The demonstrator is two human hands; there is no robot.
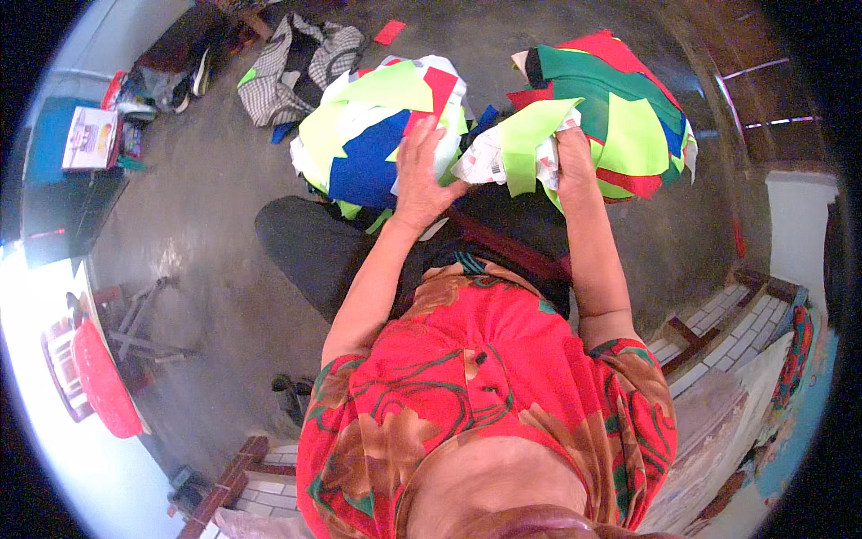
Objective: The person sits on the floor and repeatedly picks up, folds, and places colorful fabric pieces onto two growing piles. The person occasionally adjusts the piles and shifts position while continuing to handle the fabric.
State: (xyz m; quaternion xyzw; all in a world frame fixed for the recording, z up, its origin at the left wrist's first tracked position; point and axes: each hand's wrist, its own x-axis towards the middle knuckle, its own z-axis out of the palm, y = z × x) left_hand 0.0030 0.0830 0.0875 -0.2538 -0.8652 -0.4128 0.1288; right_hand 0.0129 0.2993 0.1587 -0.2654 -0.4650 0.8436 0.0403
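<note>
I have the right hand (575, 163) gripping a white wrap (481, 162), a lime strip (521, 154) across it, upper centre. The left hand (419, 175), fingers spread, is at the left pile (364, 163); contact unclear. I'd hold the wrap firmly, clear of the right pile (588, 76).

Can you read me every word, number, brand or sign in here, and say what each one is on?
White printed piece in the right hand: dark and reddish marks, too small to read.
White box or package at the far left: purplish print, too small and blurred to read.
I can make out no other lettering.
</note>
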